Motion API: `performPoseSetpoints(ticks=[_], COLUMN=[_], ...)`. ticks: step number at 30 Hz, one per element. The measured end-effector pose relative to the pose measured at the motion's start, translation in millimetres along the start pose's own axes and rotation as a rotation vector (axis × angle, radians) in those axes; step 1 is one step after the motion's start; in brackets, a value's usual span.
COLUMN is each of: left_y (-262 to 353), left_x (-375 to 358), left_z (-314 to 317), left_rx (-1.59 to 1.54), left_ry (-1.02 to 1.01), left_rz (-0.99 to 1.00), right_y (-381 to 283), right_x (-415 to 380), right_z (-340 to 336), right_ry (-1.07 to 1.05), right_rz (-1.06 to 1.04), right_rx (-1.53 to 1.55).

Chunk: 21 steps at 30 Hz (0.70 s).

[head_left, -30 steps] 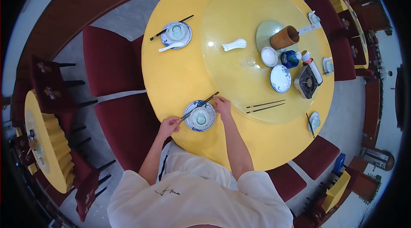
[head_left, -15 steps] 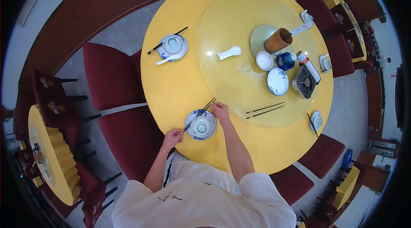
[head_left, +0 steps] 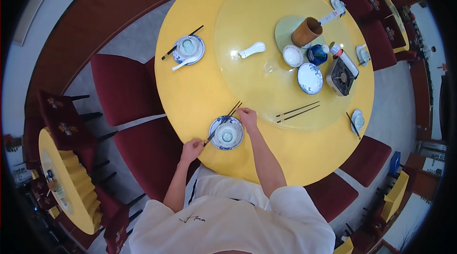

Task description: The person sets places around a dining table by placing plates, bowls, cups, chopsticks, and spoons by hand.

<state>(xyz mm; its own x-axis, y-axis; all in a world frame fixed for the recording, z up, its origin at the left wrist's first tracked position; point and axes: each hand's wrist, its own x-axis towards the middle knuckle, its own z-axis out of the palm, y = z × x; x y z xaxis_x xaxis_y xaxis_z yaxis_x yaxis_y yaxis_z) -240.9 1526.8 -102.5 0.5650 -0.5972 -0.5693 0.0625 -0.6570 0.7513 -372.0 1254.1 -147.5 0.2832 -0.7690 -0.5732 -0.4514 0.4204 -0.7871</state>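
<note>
Just in front of me, a blue-and-white plate (head_left: 213, 127) holds a patterned bowl (head_left: 235, 134) with a small clear glass cup (head_left: 227, 137) inside. A pair of dark chopsticks (head_left: 233, 110) lies slantwise across the plate's left side, beside the bowl. My left hand (head_left: 192, 150) pinches their near ends at the plate's lower left. Close to their far ends, the fingers of my right hand (head_left: 247, 117) are closed in a pinch, seemingly touching the sticks.
The yellow round table (head_left: 185, 96) carries a glass turntable (head_left: 238, 73) with another chopstick pair (head_left: 297, 111), white spoons (head_left: 252, 50), a wooden holder (head_left: 306, 32), a plate (head_left: 310, 78) and a portable stove (head_left: 342, 78). Other place settings ring the edge. Dark red chairs (head_left: 143, 154) stand around.
The whole view has shifted slightly. Both hands stay at the chopsticks' two ends, and the sticks still lie across the plate's left side.
</note>
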Motion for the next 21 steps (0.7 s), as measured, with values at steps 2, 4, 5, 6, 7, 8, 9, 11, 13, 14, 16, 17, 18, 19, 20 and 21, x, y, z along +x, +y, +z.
performPoseSetpoints(ticks=[2, 4, 5, 6, 7, 8, 9, 11, 13, 14, 16, 17, 18, 19, 20, 21], left_y=[4.8, 35.3, 43.5, 53.4, 71.3, 94.0, 116.5, 164.3, 207.1, 222.9, 252.9, 266.3, 277.3, 284.8, 288.9, 293.1], left_x=[5.7, 18.5, 30.1, 43.8, 60.6, 79.0, 98.9, 141.4, 187.2, 210.7, 251.6, 267.1, 279.6, 290.9, 300.3, 306.8], left_z=[-7.5, -14.1, -14.4, -14.3, -10.1, -2.6, 5.6, 25.9, 50.4, 62.5, 82.8, 93.3, 101.8, 107.8, 113.6, 117.8], left_rx=[0.197, 0.256, 0.264, 0.270, 0.243, 0.215, 0.211, 0.224, 0.252, 0.260, 0.338, 0.377, 0.416, 0.455, 0.495, 0.552], left_ry=[0.139, 0.199, 0.232, 0.267, 0.247, 0.225, 0.211, 0.183, 0.163, 0.156, 0.176, 0.186, 0.190, 0.193, 0.196, 0.187], left_rz=[0.159, 0.209, 0.269, 0.329, 0.364, 0.400, 0.500, 0.644, 0.727, 0.762, 0.737, 0.723, 0.705, 0.685, 0.660, 0.638], right_y=[1.7, 2.9, 2.7, 2.4, 3.7, 8.2, 15.1, 27.1, 34.9, 37.6, 46.6, 51.9, 52.8, 54.9, 58.0, 61.5], right_x=[-3.6, -7.2, -11.0, -19.7, -26.2, -30.3, -36.9, -52.3, -69.8, -78.7, -94.9, -101.7, -109.5, -116.9, -123.8, -129.4], right_z=[-2.7, -5.0, -8.8, -16.1, -23.5, -31.1, -39.8, -57.8, -76.4, -84.2, -97.9, -104.1, -109.4, -113.1, -115.1, -115.5], right_ry=[0.022, 0.054, 0.077, 0.101, 0.126, 0.128, 0.133, 0.064, 0.028, 0.037, 0.055, 0.061, 0.072, 0.083, 0.095, 0.104], right_rz=[0.013, 0.024, 0.025, 0.025, 0.023, 0.029, 0.040, 0.034, 0.025, 0.035, 0.060, 0.075, 0.104, 0.135, 0.158, 0.181], right_rx=[0.021, 0.028, -0.016, -0.059, -0.103, -0.128, -0.155, 0.003, 0.022, 0.006, -0.004, 0.002, 0.002, 0.002, 0.024, 0.045])
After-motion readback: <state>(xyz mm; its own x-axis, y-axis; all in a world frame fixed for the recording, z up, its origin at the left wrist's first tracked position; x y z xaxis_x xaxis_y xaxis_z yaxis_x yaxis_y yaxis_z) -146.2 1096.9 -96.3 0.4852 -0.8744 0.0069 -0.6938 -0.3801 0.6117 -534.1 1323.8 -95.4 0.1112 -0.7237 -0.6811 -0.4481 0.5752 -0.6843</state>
